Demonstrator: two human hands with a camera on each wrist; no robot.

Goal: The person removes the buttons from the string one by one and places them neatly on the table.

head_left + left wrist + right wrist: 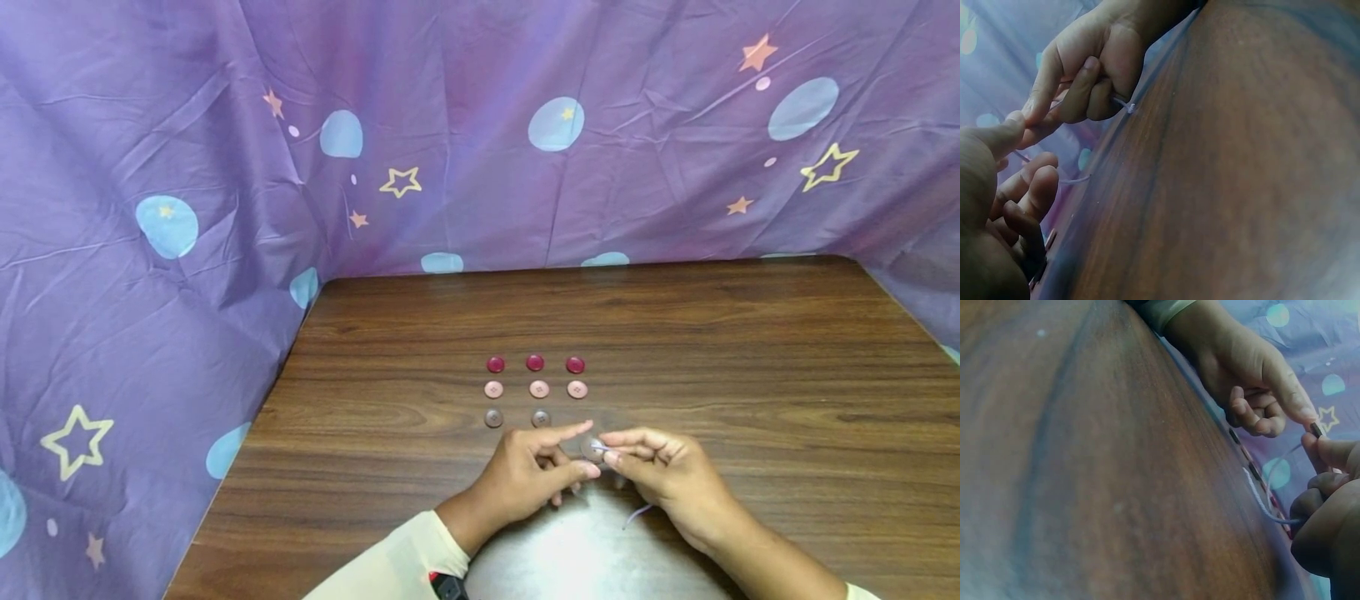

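Note:
Between the thumb and index finger of my left hand (528,471) a brown button (591,450) is held up off the table. That button shows edge-on as a dark sliver in the right wrist view. My right hand (675,483) pinches a thin lilac cord (1259,499) right at the button's face; whether the cord passes through a hole cannot be told. Part of the cord runs through the curled fingers of the right hand, and a loose end hangs below. A small knot-like tip (1131,108) shows by that hand in the left wrist view.
Beyond the hands, buttons lie in rows on the brown wooden table (360,483): three dark red buttons (535,362), three pink buttons (539,389) and two brown buttons (493,418). A purple cloth (465,133) with stars hangs behind and to the sides.

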